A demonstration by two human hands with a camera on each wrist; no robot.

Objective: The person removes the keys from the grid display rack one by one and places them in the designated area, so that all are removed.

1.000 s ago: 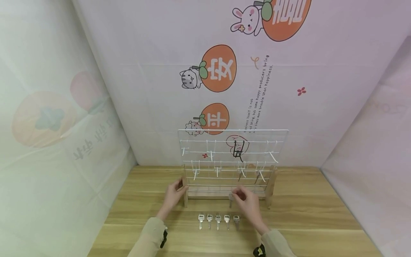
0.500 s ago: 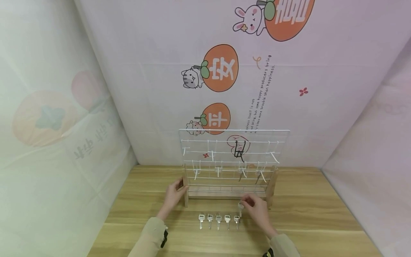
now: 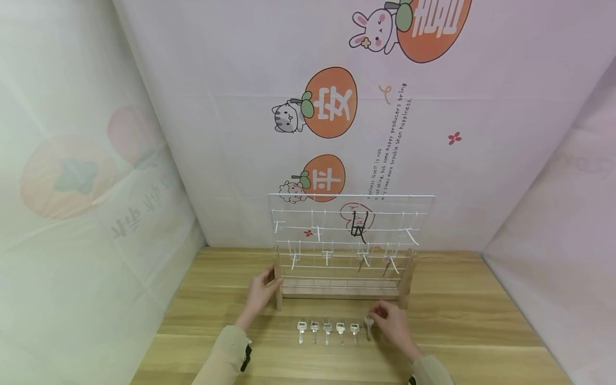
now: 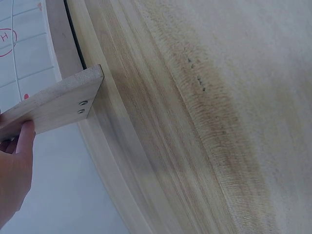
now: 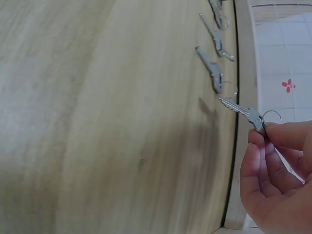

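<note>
My right hand pinches a silver key by its head between thumb and fingers. A thin split ring hangs from that key, and its blade points down, just above the table at the right end of a row of silver keys. With my left hand I grip the left wooden post of a white wire rack; in the left wrist view some fingers are out of frame. Two keys hang on lower hooks of the rack, one of them a dark-looking key.
The rack carries several white hooks and a black hook in its upper part. A wooden crossbar runs along its bottom, just behind the row of keys. Printed cloth encloses the wooden table at the back and sides.
My right hand has moved right and toward me with the key, from the rack's base to the right end of the row. The left hand stays on the post.
</note>
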